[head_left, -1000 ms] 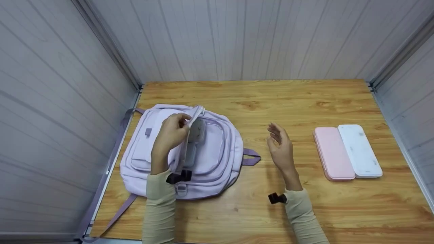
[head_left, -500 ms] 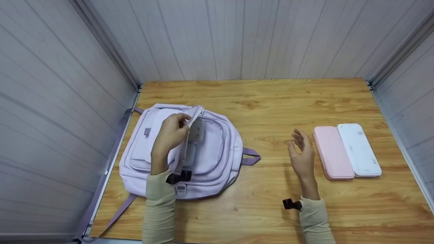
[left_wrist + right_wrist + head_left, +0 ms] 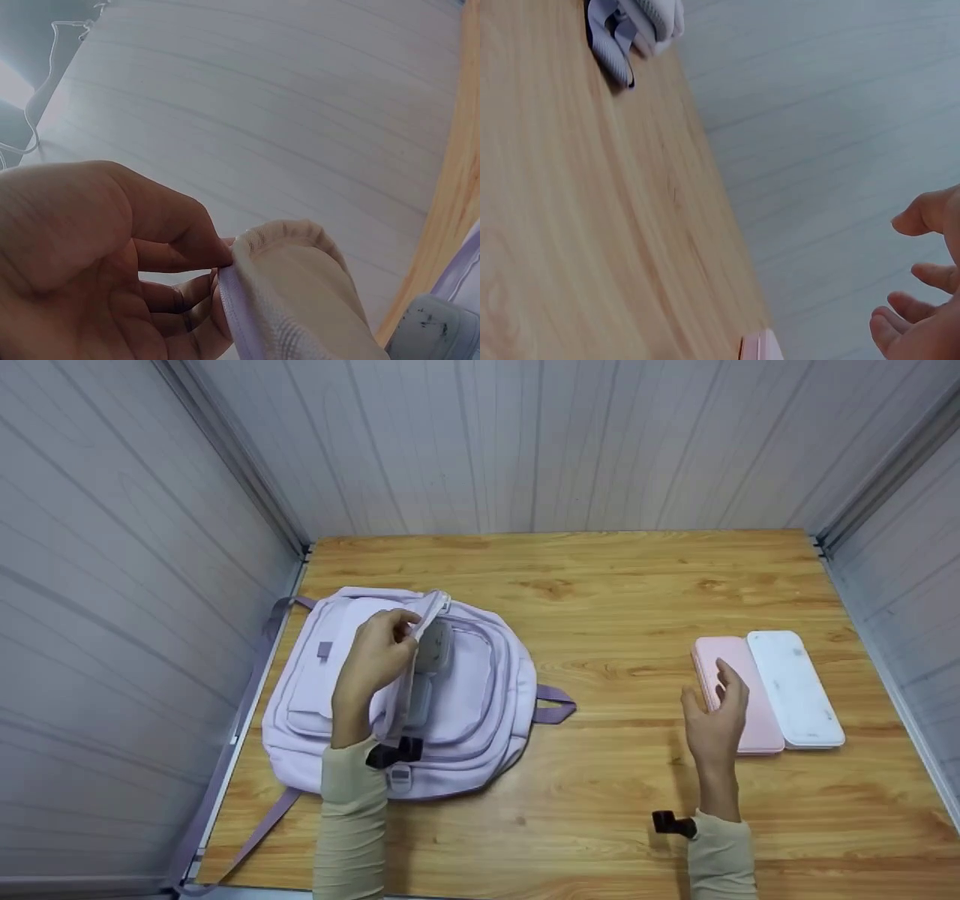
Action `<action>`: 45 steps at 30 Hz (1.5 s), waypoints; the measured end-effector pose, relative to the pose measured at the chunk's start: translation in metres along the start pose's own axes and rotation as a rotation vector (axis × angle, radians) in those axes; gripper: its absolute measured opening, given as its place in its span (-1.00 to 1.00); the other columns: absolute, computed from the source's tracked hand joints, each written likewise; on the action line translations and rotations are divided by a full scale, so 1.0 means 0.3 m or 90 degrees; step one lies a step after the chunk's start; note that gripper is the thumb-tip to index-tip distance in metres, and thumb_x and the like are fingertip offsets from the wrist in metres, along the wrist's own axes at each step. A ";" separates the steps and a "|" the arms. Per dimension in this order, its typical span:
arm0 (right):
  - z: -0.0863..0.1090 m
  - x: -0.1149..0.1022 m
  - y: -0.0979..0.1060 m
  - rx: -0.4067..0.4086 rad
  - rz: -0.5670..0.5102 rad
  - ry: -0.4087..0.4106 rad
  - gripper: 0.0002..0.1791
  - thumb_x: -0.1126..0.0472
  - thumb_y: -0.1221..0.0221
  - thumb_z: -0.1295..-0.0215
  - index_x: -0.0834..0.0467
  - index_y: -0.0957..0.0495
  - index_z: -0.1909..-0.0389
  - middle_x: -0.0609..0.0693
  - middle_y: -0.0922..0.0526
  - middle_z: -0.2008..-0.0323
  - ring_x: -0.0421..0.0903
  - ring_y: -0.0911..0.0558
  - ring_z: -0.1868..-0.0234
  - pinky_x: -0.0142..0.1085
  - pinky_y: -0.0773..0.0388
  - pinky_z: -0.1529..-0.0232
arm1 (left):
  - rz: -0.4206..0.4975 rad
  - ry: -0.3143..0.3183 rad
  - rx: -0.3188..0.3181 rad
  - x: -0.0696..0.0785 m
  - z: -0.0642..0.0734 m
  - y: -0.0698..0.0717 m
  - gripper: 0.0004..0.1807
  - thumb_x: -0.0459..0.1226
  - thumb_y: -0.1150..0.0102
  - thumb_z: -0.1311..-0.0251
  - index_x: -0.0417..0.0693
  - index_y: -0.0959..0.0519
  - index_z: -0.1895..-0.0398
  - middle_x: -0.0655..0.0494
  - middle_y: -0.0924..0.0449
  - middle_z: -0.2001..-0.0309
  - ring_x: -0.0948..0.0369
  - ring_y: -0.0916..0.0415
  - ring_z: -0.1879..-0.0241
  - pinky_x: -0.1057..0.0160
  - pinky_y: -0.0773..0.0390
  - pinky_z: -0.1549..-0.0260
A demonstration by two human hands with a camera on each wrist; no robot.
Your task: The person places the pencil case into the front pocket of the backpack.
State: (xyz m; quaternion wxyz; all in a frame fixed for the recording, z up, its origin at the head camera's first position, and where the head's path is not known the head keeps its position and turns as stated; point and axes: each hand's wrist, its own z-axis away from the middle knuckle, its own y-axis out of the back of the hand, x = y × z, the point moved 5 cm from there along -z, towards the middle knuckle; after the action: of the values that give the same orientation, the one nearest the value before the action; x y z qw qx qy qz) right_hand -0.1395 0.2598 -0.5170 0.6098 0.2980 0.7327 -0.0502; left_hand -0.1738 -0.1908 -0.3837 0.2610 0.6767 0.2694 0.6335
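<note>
A lilac backpack point(image 3: 465, 682) lies on its back at the left of the table. My left hand point(image 3: 375, 656) pinches the zippered edge of its front pocket point(image 3: 289, 292) between thumb and fingers and holds it lifted. Inside the raised pocket, a greyish case point(image 3: 433, 649) and a second pale case point(image 3: 418, 701) show partly. At the right, my right hand point(image 3: 718, 724) hovers with thumb and fingers spread and holds nothing. It overlaps the left side of a pink pencil case point(image 3: 742, 690) in the head view. A white pencil case point(image 3: 795, 690) lies alongside the pink one.
The wooden table point(image 3: 600, 600) is bounded by pale panel walls point(image 3: 525, 442) at the back and both sides. A purple strap point(image 3: 255, 840) trails from the backpack over the table's left edge. The carry loop point(image 3: 555, 705) points toward the right.
My right hand has travelled rightward from mid-table to the pink pencil case, its thumb and fingers spreading wider. My left hand keeps its hold on the pocket edge.
</note>
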 end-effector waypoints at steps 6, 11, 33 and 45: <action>0.006 0.063 0.063 0.021 0.033 -0.049 -0.30 0.36 -0.20 -0.16 0.26 -0.22 -0.35 0.24 -0.25 -0.24 0.07 -0.24 -0.29 -0.07 -0.17 -0.35 | -0.006 -0.001 0.003 -0.003 0.001 0.006 -0.63 -0.44 0.06 -0.07 -0.27 -0.61 0.06 -0.04 -0.53 0.32 0.12 -0.43 0.31 0.22 -0.40 0.30; 0.009 0.128 0.112 0.023 0.072 -0.100 -0.26 0.29 -0.20 -0.18 0.23 -0.15 -0.39 0.28 -0.19 -0.28 0.15 -0.21 -0.30 -0.02 -0.13 -0.36 | -0.009 -0.005 0.005 -0.003 0.002 0.010 -0.63 -0.44 0.06 -0.07 -0.27 -0.61 0.07 -0.05 -0.54 0.31 0.11 -0.43 0.30 0.21 -0.40 0.29; 0.059 0.310 0.222 -0.062 0.288 -0.264 0.06 -0.02 -0.22 -0.16 0.25 0.23 -0.48 0.36 0.20 -0.37 0.30 0.20 -0.39 0.22 0.09 -0.31 | -0.010 0.002 0.004 -0.007 0.004 0.009 -0.62 -0.45 0.06 -0.07 -0.28 -0.60 0.04 -0.06 -0.51 0.32 0.10 -0.40 0.30 0.20 -0.37 0.27; 0.066 0.318 0.184 -0.100 0.263 -0.244 0.12 0.04 -0.23 -0.17 0.26 0.36 -0.48 0.31 0.36 -0.43 0.30 0.28 -0.44 0.23 0.10 -0.35 | -0.013 0.001 0.005 -0.006 0.001 0.015 -0.64 -0.44 0.04 -0.09 -0.27 -0.60 0.05 -0.06 -0.52 0.31 0.10 -0.42 0.28 0.20 -0.38 0.27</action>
State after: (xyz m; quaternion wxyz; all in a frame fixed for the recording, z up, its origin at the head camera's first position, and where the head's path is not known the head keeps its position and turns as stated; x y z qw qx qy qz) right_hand -0.1025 0.3322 -0.5940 0.7556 0.3780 0.5296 0.0761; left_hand -0.1734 -0.1951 -0.3819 0.2641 0.6745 0.2791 0.6305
